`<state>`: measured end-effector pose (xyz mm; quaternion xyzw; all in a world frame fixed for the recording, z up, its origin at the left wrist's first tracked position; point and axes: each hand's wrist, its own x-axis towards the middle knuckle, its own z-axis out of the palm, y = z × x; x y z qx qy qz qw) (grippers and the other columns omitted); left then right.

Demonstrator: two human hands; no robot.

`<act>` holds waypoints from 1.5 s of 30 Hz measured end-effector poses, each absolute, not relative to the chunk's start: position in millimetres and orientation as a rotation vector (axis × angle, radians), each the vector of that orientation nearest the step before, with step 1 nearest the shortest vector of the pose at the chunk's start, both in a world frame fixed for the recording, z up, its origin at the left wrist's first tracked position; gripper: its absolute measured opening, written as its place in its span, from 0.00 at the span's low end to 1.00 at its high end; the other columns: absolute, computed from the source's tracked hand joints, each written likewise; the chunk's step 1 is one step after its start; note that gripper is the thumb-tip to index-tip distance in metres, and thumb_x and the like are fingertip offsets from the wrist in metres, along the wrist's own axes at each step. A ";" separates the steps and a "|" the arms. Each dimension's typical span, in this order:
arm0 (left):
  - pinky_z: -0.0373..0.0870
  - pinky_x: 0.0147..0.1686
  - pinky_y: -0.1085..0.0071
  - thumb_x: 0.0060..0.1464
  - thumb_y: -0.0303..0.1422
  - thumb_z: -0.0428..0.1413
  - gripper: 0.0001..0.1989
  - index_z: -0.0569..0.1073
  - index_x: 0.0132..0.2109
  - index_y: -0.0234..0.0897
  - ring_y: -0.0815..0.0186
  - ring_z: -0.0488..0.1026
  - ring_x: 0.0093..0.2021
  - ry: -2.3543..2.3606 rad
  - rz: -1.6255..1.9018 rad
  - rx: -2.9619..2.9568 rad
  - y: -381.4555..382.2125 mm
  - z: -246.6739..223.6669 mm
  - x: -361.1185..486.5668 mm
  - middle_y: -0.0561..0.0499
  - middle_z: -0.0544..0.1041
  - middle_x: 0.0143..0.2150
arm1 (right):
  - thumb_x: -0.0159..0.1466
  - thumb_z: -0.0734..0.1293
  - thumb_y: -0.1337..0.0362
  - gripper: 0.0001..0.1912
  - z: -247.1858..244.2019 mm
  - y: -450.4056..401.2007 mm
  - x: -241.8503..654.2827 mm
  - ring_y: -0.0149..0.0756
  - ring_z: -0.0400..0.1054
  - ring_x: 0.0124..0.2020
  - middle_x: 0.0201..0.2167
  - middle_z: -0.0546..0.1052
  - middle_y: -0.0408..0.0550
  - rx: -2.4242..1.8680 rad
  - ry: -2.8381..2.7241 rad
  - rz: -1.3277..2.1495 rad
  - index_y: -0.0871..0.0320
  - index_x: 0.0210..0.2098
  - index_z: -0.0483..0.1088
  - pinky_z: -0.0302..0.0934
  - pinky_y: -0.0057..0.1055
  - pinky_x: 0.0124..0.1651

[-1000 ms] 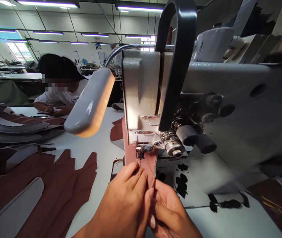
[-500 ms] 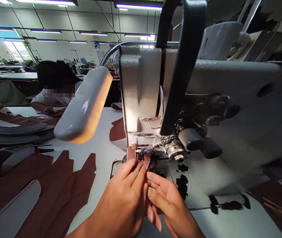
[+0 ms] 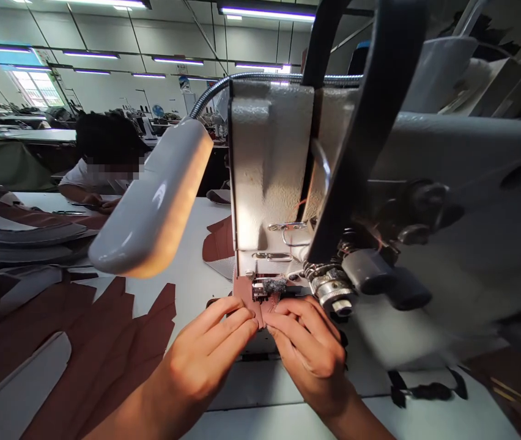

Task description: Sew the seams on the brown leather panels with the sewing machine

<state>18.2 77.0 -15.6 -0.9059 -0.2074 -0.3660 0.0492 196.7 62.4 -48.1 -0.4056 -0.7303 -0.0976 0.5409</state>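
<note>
A brownish-red fabric piece [image 3: 244, 289] lies under the presser foot [image 3: 260, 289] of a sewing machine [image 3: 272, 159]. On its left near edge my left hand [image 3: 210, 351] is closed, fingertips pinching the fabric in front of the needle area. My right hand [image 3: 309, 345] grips the same piece from the right, its thumb and fingers pressed together at the near edge. A seam or fold line runs between the two hands. The fingers cover part of the fabric and of the machine bed.
A lit lamp [image 3: 155, 201] hangs left of the machine head. Brown cut pieces [image 3: 104, 342] and grey-edged curved pieces [image 3: 22, 238] lie on the left of the table. Across the table a person [image 3: 104, 159] bends over work. A dark lever bar [image 3: 365, 128] slants down in front.
My hands have moved apart, the left leftward and the right up beside the presser foot. More of the fabric shows between them. The view has shifted slightly.
</note>
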 end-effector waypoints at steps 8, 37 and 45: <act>0.68 0.47 0.63 0.58 0.19 0.45 0.12 0.68 0.48 0.25 0.60 0.65 0.48 -0.602 -1.101 -2.833 86.2 -16.0 19.1 0.41 0.73 0.42 | 0.57 0.65 0.74 0.06 -46.1 67.3 197.0 0.40 0.69 0.35 0.28 0.74 0.52 -1.082 -1.729 -0.174 0.59 0.31 0.73 0.65 0.39 0.41; 0.70 0.43 0.70 0.58 0.20 0.46 0.09 0.69 0.40 0.32 0.66 0.70 0.40 -0.654 -1.065 -2.796 108.2 -9.6 22.8 0.48 0.75 0.35 | 0.55 0.66 0.56 0.15 -43.5 80.2 209.9 0.46 0.68 0.43 0.40 0.76 0.51 -1.388 -1.793 0.379 0.56 0.39 0.73 0.61 0.41 0.49; 0.70 0.43 0.71 0.56 0.18 0.48 0.08 0.69 0.37 0.30 0.66 0.69 0.41 -0.623 -1.053 -2.794 111.2 -10.2 23.6 0.48 0.74 0.34 | 0.55 0.65 0.58 0.14 -42.9 79.0 210.0 0.46 0.67 0.46 0.41 0.76 0.50 -1.377 -1.812 0.371 0.55 0.40 0.72 0.61 0.43 0.51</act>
